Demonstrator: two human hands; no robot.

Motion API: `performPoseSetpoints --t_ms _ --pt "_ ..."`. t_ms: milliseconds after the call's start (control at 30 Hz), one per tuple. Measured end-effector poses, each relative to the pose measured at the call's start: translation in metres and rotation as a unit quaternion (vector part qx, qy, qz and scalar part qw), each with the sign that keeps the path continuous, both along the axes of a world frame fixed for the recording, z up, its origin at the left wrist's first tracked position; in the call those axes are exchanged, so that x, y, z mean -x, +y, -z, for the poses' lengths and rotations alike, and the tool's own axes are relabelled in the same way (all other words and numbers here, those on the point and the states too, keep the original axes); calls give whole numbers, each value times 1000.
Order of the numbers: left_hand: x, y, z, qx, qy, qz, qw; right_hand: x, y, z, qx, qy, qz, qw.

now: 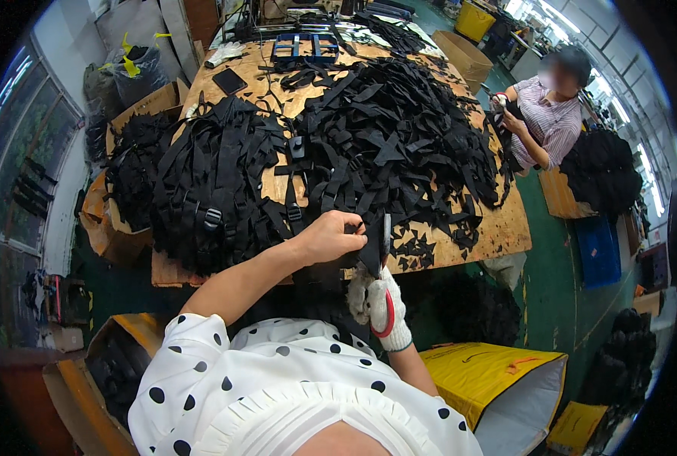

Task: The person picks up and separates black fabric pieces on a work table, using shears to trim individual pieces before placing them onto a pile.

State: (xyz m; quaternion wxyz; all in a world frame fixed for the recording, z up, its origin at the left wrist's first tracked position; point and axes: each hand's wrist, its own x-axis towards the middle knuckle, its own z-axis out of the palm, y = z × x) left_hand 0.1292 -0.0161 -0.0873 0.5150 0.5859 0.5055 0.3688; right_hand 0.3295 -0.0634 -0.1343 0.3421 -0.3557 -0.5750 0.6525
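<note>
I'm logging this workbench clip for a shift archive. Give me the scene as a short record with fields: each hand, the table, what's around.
left hand: bare left hand, grip closed on a black strap piece at the table's near edge
right hand: right hand in a white knit glove, grip closed on scissors, blades at the strap
table: wooden table, heaped with black straps; cut scraps near the edge
beside the person: yellow bag, open
other person: seated at the table's right, striped shirt

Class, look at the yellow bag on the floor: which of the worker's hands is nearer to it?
Right. The gloved right hand is just above and left of the yellow bag. The bare left hand is farther up, pinching a black strap at the table edge.
</note>
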Motion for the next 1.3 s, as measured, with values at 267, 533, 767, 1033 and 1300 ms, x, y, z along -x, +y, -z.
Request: performPoseSetpoints --t_ms 267,533,767,1033,1300 --pt "-4 1 0 18 -7 10 1000 -3 1 9 50 56 35 997" --pt "5 3 -16 -62 -17 -28 998 -2 5 10 54 133 98 985" --pt "47 22 -141 -372 48 -136 917 -11 2 3 86 181 96 975" --pt "91 20 -202 -326 -100 -214 915 -3 -2 0 99 196 104 970" --pt "54 -53 -286 -421 -135 -467 766 -7 3 9 67 137 97 984"
